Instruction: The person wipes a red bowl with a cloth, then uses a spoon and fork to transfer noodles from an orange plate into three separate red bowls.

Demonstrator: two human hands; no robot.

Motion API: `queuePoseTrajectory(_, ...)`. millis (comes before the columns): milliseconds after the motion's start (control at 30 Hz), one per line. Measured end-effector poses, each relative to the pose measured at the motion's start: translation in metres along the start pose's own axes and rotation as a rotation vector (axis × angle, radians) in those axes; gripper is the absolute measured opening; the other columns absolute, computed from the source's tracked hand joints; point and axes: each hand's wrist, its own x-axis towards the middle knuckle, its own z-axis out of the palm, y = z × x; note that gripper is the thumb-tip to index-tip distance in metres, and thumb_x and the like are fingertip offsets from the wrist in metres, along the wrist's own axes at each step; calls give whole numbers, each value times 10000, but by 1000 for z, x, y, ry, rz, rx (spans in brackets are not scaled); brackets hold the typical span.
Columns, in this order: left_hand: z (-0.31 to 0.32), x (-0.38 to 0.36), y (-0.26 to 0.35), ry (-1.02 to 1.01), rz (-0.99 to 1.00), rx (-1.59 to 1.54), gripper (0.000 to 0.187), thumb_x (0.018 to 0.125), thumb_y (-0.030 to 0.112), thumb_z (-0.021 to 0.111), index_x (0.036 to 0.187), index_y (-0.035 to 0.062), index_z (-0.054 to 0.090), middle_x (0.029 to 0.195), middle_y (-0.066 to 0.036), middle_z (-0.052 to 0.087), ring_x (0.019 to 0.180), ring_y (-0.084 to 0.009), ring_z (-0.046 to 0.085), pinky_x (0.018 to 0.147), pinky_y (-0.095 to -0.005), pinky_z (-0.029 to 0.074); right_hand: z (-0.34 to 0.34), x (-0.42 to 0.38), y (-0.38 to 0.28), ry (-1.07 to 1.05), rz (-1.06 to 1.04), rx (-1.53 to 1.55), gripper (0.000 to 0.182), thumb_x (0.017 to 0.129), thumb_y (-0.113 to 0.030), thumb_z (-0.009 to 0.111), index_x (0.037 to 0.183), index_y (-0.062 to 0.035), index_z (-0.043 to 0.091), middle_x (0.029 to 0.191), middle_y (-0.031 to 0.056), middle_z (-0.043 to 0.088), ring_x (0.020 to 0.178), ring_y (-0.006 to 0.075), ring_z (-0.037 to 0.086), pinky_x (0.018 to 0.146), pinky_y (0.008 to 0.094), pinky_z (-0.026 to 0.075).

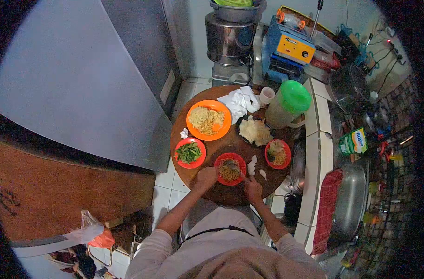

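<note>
On the round wooden table (207, 186), a red bowl of noodles (229, 174) stands close to the front edge. My left hand (206, 177) is closed at the bowl's left rim; what its fingers hold, if anything, is hidden. On the right side, my right hand (253, 187) grips a metal spoon (231, 164), whose head lies in the noodles. White pieces (252, 165) lie on the table just right of the bowl. A red plate of green leaves (188, 153) sits to the left, and a smaller red bowl of food (278, 154) to the right.
Behind are an orange plate of noodles (208, 120), crumpled white paper (240, 103), a dark dish of pale crackers (255, 130), a cup (267, 95) and a green-lidded pitcher (291, 100). A tiled counter edge (313, 172) runs along the right, with a metal sink (350, 197).
</note>
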Motion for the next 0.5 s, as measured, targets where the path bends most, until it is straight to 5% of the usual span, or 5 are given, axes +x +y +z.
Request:
queuePoseTrajectory(67, -3, 4, 5, -51, -54, 27, 217, 748, 226, 441, 735, 57, 578, 639, -142, 570, 628, -288, 584, 543, -405, 467, -2, -3, -5, -138, 108, -63, 547, 695, -98, 486, 1186, -304, 358, 832, 94, 478, 560, 293, 533, 478, 416, 446)
queuePoseTrajectory(400, 28, 15, -10, 21, 14, 93, 231, 761, 206, 416, 686, 65, 584, 642, -135, 578, 592, -273, 587, 503, -381, 471, -22, -10, -24, -28, 161, 48, 498, 693, -71, 451, 1143, -281, 419, 772, 138, 475, 647, 330, 525, 555, 430, 438)
queuePoseTrajectory(500, 34, 12, -17, 96, 41, 50, 237, 769, 212, 409, 683, 72, 581, 631, -134, 575, 566, -278, 582, 484, -383, 468, -32, 1, -20, -179, 286, 106, 435, 700, -70, 442, 1105, -227, 470, 749, 157, 489, 679, 339, 510, 588, 429, 418)
